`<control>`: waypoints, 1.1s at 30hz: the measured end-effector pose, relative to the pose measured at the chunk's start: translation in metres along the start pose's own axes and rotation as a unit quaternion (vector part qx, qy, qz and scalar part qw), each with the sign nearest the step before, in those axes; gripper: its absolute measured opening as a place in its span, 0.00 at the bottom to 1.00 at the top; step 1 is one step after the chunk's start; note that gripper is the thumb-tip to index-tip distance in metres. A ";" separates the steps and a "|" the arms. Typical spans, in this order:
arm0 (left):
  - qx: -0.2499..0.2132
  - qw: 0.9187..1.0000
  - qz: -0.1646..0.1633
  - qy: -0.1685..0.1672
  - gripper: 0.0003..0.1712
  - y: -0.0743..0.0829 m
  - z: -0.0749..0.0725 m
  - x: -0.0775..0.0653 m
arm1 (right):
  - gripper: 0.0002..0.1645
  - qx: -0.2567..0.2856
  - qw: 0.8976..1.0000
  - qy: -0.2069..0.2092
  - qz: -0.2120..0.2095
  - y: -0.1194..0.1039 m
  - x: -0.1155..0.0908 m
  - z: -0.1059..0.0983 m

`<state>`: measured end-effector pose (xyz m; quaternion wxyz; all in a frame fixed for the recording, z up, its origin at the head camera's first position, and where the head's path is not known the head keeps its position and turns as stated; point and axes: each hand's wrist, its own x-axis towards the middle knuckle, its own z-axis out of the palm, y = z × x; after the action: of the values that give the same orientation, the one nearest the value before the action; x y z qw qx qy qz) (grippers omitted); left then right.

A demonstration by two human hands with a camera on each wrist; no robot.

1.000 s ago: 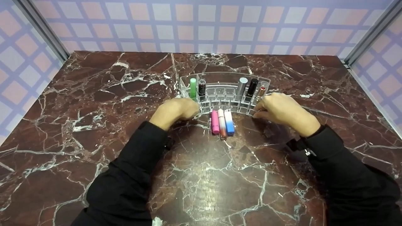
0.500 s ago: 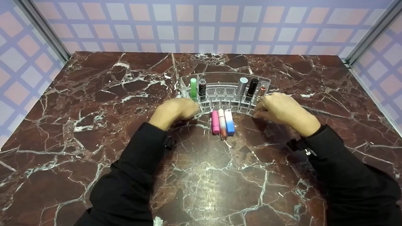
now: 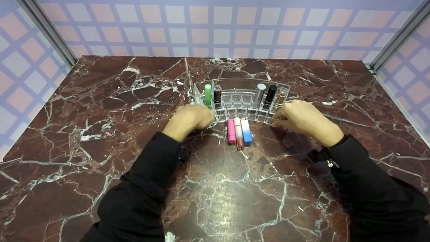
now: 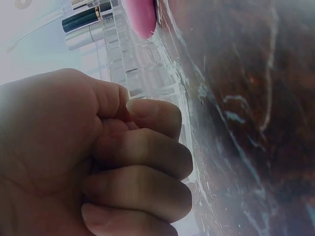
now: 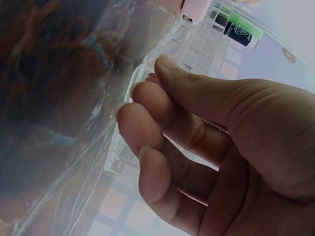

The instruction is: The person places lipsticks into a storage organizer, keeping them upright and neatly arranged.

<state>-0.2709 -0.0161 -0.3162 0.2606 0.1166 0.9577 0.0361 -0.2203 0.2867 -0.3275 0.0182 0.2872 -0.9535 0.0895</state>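
Observation:
A curved clear plastic lipstick organizer (image 3: pixel 237 96) stands on the table between both hands. My left hand (image 3: pixel 192 118) grips its left front end; in the left wrist view the fingers (image 4: pixel 140 152) are curled tightly against it. At the opposite end, my right hand (image 3: pixel 300 118) pinches the organizer's edge between thumb and fingertips. A green tube (image 3: pixel 208 94) and a patterned black tube (image 3: pixel 217 94) occupy its left side. On the right are a silver tube (image 3: pixel 260 93), a black tube (image 3: pixel 270 94) and a red lipstick (image 3: pixel 281 98) under a clear cap.
Just in front of the organizer lie a pink tube (image 3: pixel 231 131), a white and reddish-brown tube (image 3: pixel 238 131) and a white and blue tube (image 3: pixel 246 132), side by side. The dark red marbled table (image 3: pixel 100 151) ends at a checked back wall (image 3: pixel 218 30).
The head view has shifted very slightly. Both hands keep their places at the organizer's ends, and the tubes stay where they were.

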 end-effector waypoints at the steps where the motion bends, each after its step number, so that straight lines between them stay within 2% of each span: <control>1: 0.001 1.000 -0.001 0.003 0.38 0.000 0.000 0.000 | 0.04 -0.001 1.000 -0.001 0.002 0.000 0.000 0.000; 15: 0.022 0.999 0.020 0.043 0.34 -0.004 0.000 -0.001 | 0.03 -0.005 1.000 -0.002 0.003 -0.001 0.000 -0.001; 27: 0.024 0.995 0.047 0.084 0.20 -0.004 -0.004 -0.007 | 0.02 -0.008 1.000 -0.001 0.007 -0.001 0.000 0.000; 33: 0.019 0.992 0.086 0.093 0.24 0.006 -0.003 -0.013 | 0.03 -0.006 1.000 0.001 0.011 -0.002 0.000 0.000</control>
<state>-0.2603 -0.0131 -0.3064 0.1641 0.1998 0.9646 0.0514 -0.2193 0.2856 -0.3270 0.0199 0.2764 -0.9572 0.0842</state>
